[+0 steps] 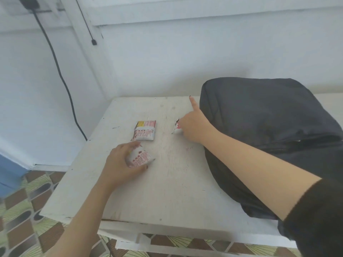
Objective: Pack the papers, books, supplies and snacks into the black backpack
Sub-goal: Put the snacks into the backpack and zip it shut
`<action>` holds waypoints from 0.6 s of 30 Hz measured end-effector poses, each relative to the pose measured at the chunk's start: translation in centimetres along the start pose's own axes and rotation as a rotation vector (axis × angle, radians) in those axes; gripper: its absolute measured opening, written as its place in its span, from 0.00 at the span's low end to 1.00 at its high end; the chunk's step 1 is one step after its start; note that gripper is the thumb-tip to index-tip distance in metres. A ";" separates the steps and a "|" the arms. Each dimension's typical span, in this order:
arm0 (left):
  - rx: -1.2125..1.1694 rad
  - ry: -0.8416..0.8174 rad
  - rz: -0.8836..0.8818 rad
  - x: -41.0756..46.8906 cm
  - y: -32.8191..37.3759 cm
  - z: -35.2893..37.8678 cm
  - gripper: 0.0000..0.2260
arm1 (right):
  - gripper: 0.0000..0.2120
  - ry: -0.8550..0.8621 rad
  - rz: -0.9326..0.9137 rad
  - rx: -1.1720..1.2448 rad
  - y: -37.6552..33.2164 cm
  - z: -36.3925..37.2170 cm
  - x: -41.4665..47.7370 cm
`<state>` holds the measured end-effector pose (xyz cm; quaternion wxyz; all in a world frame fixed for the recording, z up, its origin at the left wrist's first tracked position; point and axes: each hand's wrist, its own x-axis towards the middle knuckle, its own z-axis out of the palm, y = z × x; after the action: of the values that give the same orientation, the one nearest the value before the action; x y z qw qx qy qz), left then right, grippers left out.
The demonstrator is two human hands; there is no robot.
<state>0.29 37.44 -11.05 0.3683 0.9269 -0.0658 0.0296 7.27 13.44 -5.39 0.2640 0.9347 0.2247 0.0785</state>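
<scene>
The black backpack (263, 127) lies on the right side of the white table (167, 191). Three white-and-red snack packets are on the table. One packet (144, 131) lies free near the table's middle left. My left hand (120, 164) grips a second packet (141, 158) just in front of it, fingers and thumb curled round it. My right hand (193, 125) holds the third packet (177, 129) beside the backpack's left edge, with the index finger sticking straight up. Most of that packet is hidden under the hand.
A white wall stands behind the table, with a black cable (61, 76) hanging down at the left. The patterned tile floor (24, 210) shows left of and below the table. The table's front edge is close to me.
</scene>
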 end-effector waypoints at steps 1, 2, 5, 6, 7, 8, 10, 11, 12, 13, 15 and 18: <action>-0.045 0.019 0.012 0.2 0.4 0.0 0.32 | 0.16 0.012 0.030 0.069 0.2 0.0 -0.1; -0.081 0.032 0.021 0.5 1.1 0.0 0.31 | 0.15 0.031 0.069 0.187 0.5 -0.1 -0.2; -0.148 0.046 0.099 1.5 3.7 -0.1 0.31 | 0.16 0.127 0.205 0.683 1.8 -1.3 -1.4; -0.171 0.043 0.134 1.9 4.7 -0.1 0.31 | 0.15 0.197 0.252 0.795 2.4 -1.7 -2.2; -0.200 0.036 0.165 2.4 5.8 0.0 0.31 | 0.15 0.268 0.304 0.858 3.0 -2.1 -3.1; -0.236 0.023 0.196 2.9 6.9 0.1 0.31 | 0.15 0.337 0.358 0.894 3.8 -2.4 -4.1; -0.276 -0.014 0.260 3.7 9.2 0.5 0.30 | 0.17 0.463 0.460 0.951 5.3 -2.9 -6.6; -0.267 -0.033 0.295 4.2 10.5 0.7 0.29 | 0.16 0.519 0.504 0.971 6.1 -3.0 -7.8; -0.253 -0.057 0.332 4.7 11.7 1.2 0.29 | 0.14 0.572 0.549 0.981 6.9 -3.1 -9.1; -0.239 -0.085 0.366 5.2 12.8 1.6 0.28 | 0.12 0.621 0.596 0.980 7.6 -3.0 -10.4; -0.218 -0.134 0.415 6.2 15.1 2.7 0.28 | 0.11 0.718 0.675 0.955 8.9 -2.6 -12.7; -0.205 -0.205 0.493 7.5 17.9 4.3 0.29 | 0.11 0.788 0.726 0.758 10.2 -1.0 -15.7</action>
<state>5.19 20.85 -1.24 0.4333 0.8391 -0.3286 0.0174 -3.07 -1.07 0.39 -0.2290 0.8807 -0.0129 0.4145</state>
